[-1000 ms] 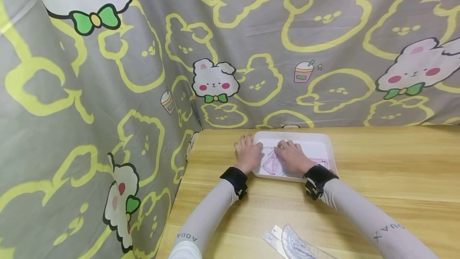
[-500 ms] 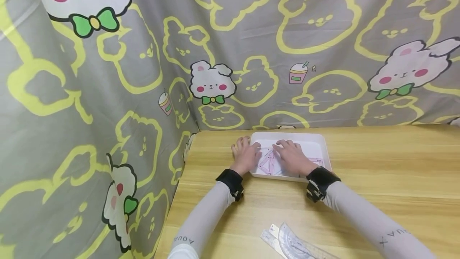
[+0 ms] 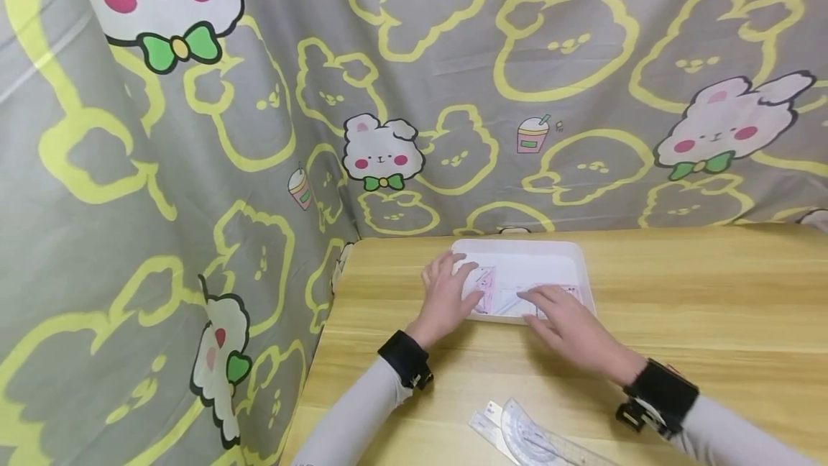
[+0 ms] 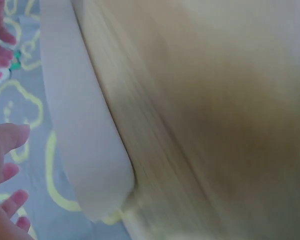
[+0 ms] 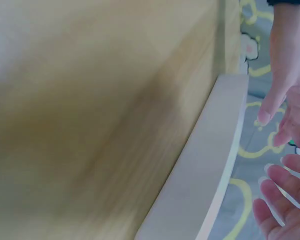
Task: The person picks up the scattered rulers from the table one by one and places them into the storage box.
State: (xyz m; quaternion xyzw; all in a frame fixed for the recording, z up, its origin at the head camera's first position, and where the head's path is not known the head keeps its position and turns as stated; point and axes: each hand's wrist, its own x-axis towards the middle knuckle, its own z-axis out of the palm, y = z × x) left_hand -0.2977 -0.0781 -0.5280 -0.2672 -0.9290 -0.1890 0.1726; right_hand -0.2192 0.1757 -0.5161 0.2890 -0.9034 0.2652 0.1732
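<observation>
A shallow white tray (image 3: pixel 517 246) sits at the far side of the wooden table (image 3: pixel 679 293). Pink and clear set squares (image 3: pixel 484 285) lie flat inside it. My left hand (image 3: pixel 462 280) rests at the tray's left edge, fingers loosely spread and thumb over the pink set square. My right hand (image 3: pixel 533 306) hovers at the tray's front rim with straight fingers, touching or just above a clear ruler piece (image 3: pixel 511 303). The blurred wrist views show the tray rim (image 4: pixel 75 125) (image 5: pixel 210 175) and both hands with fingers extended, the left hand (image 4: pixel 2 150) and the right hand (image 5: pixel 285 200), holding nothing.
A clear protractor (image 3: pixel 527 437) and a straight ruler (image 3: pixel 489 431) lie on the table near its front edge, between my forearms. A grey bunny-print cloth (image 3: pixel 414 92) hangs behind the table and down its left side. Bare wood stretches to the right of the tray.
My right hand has drawn back from the middle of the tray to its front rim, the arm swinging right. My left hand stays at the tray's left edge.
</observation>
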